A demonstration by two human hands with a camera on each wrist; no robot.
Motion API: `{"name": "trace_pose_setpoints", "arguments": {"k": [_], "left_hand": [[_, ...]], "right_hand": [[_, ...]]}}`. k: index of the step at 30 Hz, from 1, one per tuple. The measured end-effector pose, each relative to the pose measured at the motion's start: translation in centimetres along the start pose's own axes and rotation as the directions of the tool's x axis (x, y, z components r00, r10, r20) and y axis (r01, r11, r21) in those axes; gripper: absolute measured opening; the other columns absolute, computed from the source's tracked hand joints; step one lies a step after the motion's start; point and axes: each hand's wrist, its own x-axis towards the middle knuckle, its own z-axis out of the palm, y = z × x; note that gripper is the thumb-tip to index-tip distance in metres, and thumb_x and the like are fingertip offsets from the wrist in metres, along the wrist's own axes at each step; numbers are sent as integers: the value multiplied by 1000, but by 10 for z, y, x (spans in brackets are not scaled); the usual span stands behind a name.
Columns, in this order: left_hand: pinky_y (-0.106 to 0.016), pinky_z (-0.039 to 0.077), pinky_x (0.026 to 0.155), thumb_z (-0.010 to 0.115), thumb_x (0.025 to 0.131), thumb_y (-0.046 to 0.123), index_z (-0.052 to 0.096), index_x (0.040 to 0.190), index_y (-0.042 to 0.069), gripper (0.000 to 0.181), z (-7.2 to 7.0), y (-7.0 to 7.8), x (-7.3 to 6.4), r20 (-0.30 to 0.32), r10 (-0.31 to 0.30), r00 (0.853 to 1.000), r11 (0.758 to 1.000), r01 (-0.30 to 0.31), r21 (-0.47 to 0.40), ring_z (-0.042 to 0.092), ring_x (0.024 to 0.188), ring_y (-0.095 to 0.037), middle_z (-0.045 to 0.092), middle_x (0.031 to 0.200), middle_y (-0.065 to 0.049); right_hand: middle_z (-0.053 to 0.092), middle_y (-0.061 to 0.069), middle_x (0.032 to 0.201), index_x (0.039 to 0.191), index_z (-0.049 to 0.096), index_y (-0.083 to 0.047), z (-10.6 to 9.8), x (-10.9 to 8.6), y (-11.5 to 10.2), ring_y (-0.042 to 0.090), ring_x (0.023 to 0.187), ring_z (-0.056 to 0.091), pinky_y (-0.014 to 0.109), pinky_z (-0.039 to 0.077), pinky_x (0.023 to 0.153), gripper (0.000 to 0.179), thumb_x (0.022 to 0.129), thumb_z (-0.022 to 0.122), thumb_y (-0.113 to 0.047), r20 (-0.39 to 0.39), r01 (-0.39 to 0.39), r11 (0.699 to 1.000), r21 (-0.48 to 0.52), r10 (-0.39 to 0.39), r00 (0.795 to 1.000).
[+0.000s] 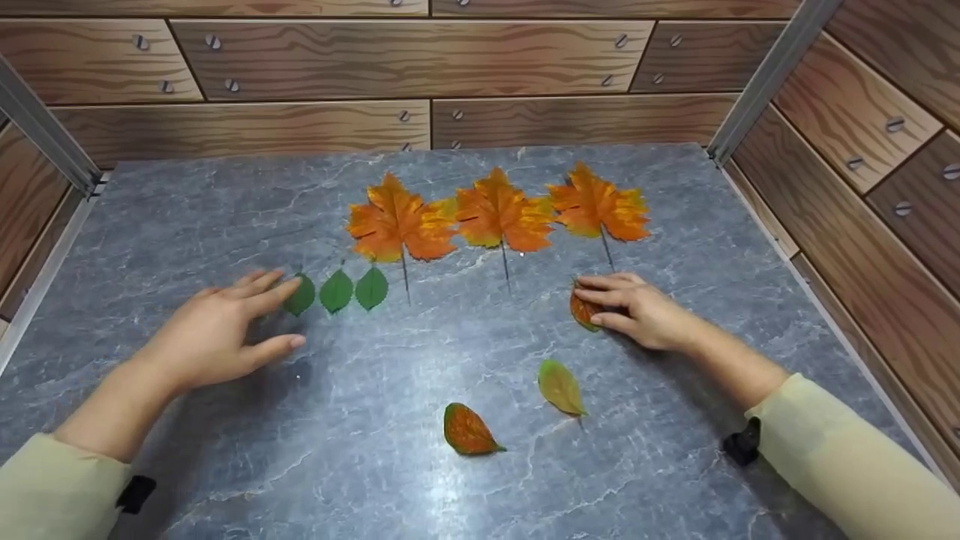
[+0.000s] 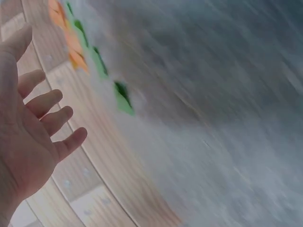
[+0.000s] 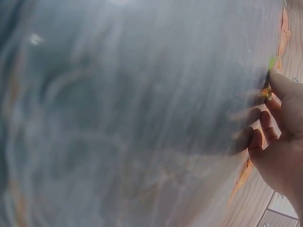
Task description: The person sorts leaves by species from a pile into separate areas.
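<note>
My right hand [image 1: 649, 311] pinches a reddish-orange oval leaf [image 1: 582, 311] near the tabletop, fingers along its upper side and thumb at its lower edge. In the right wrist view the fingers and thumb hide most of that leaf. My left hand [image 1: 214, 330] is spread above the table, its fingertips overlapping the leftmost green leaf [image 1: 301, 296] in the head view; it holds nothing. Beside that lie a middle green leaf [image 1: 336, 291] and a right green leaf [image 1: 371, 288]. Nearer me are a red-brown leaf with green edges [image 1: 469, 431] and a yellow-green leaf [image 1: 559, 386].
Behind, three orange maple leaves form a row: left maple leaf [image 1: 397, 225], middle maple leaf [image 1: 501, 214] and right maple leaf [image 1: 596, 202], stems toward me. The grey marbled tabletop [image 1: 360, 480] is bordered by wood-patterned panels [image 1: 420, 60] and metal corner posts [image 1: 772, 82].
</note>
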Motion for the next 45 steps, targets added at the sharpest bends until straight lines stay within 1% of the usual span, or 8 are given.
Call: {"name": "trace_pose_setpoints", "arguments": {"k": [5, 9, 13, 16, 23, 28, 34, 45], "left_hand": [[-74, 36, 112, 71, 99, 57, 51, 159, 13, 77, 8, 32, 16, -31, 131, 991, 991, -132, -25, 50, 144, -43, 48, 160, -18], [-68, 40, 113, 72, 98, 56, 58, 153, 10, 73, 17, 60, 29, -23, 236, 971, 969, -237, -73, 56, 139, -39, 55, 155, -16], [-57, 49, 109, 77, 96, 48, 69, 141, 7, 62, 28, 88, 42, -16, 365, 931, 918, -362, -164, 67, 127, -36, 66, 141, -17], [-49, 54, 105, 81, 95, 39, 72, 136, 5, 53, 37, 107, 53, 17, 439, 898, 871, -421, -255, 71, 121, -33, 71, 135, -16], [-40, 52, 108, 81, 97, 31, 72, 138, 8, 48, 57, 141, 71, 186, 505, 843, 810, -388, -440, 69, 124, -22, 73, 133, -7], [-34, 52, 107, 82, 97, 27, 73, 138, 8, 46, 64, 150, 79, 269, 517, 812, 789, -331, -518, 68, 123, -15, 74, 132, -4], [-27, 53, 103, 82, 96, 19, 73, 138, 10, 43, 67, 156, 83, 318, 537, 782, 753, -275, -597, 67, 117, -6, 75, 130, -2], [-19, 54, 84, 79, 94, 2, 84, 119, 13, 27, 74, 159, 84, 328, 564, 758, 712, -245, -658, 66, 93, 3, 81, 110, 5]], "right_hand": [[52, 17, 159, 148, 62, -3, 0, 0, 0, 47, 140, 48, 67, 37, 113, 46, 104, 70, -15, -16, 11, 1000, 3, -11, 1000], [52, 17, 158, 147, 63, -3, 0, 0, 0, 48, 139, 49, 68, 38, 112, 46, 103, 71, -15, -23, 19, 1000, 3, -19, 1000], [52, 16, 159, 148, 63, -4, 0, 0, 0, 47, 140, 48, 68, 37, 112, 46, 104, 71, -15, -25, 13, 1000, 11, -13, 1000], [52, 15, 160, 149, 62, -5, 0, -1, -1, 46, 141, 47, 69, 36, 113, 46, 105, 70, -15, -20, 0, 1000, 16, 0, 1000], [51, 15, 160, 149, 62, -5, 0, -1, 0, 45, 142, 47, 68, 35, 114, 46, 105, 70, -16, -18, -5, 1000, 18, 5, 1000], [51, 15, 160, 149, 62, -5, 0, -1, 0, 46, 142, 47, 69, 34, 115, 46, 105, 70, -16, -19, -5, 1000, 19, 6, 1000], [52, 16, 159, 148, 63, -4, 1, -1, 0, 47, 141, 47, 69, 35, 114, 46, 103, 71, -15, -25, -5, 1000, 20, 5, 1000], [52, 16, 159, 148, 63, -4, 1, -1, 0, 47, 140, 48, 68, 37, 112, 46, 103, 71, -14, -28, 7, 1000, 29, -6, 1000]]}}
